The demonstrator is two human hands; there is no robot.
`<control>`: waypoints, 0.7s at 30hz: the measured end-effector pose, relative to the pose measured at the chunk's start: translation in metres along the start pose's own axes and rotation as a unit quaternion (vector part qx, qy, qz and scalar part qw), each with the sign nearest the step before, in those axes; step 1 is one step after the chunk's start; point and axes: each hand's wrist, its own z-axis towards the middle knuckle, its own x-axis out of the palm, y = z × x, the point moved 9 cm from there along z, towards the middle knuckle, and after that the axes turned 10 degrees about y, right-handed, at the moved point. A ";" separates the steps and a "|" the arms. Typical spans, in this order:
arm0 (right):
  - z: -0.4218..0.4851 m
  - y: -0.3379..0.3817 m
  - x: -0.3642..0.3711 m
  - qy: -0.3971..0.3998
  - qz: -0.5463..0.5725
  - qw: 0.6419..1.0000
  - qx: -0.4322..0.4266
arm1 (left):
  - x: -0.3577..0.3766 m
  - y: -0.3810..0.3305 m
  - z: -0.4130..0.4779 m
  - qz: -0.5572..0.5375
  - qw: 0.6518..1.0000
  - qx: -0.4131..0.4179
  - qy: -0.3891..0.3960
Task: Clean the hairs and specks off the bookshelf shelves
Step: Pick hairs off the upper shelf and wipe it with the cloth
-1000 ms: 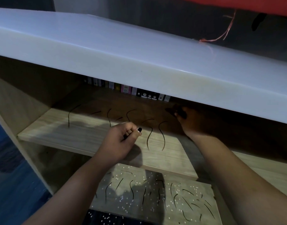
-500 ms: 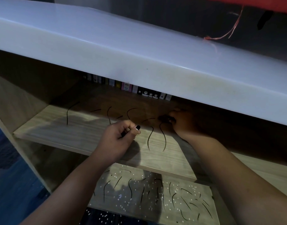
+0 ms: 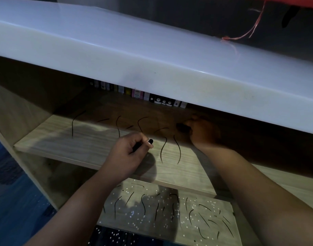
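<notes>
Open wooden bookshelf beneath a glossy white top panel (image 3: 152, 55). Long dark curved hairs (image 3: 177, 150) lie scattered on the pale wooden upper shelf (image 3: 63, 139). The lower wooden shelf (image 3: 230, 210) carries more hairs mixed with tiny white specks (image 3: 211, 204). The left hand (image 3: 127, 153), fingers curled, pinches a thin dark strand (image 3: 137, 146) above the upper shelf's front. The right hand (image 3: 203, 132), shadowed and blurred under the panel, grips a dark clump (image 3: 182, 127). A row of small book spines (image 3: 138, 94) stands at the back.
</notes>
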 end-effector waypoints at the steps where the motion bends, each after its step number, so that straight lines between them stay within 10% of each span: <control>1: 0.002 -0.004 0.001 0.000 0.003 1.000 0.005 | 0.000 0.000 -0.001 -0.003 1.000 0.000 -0.002; 21: -0.028 0.023 0.005 -0.005 0.056 0.996 -0.072 | 0.000 0.000 0.000 0.004 1.000 -0.015 -0.002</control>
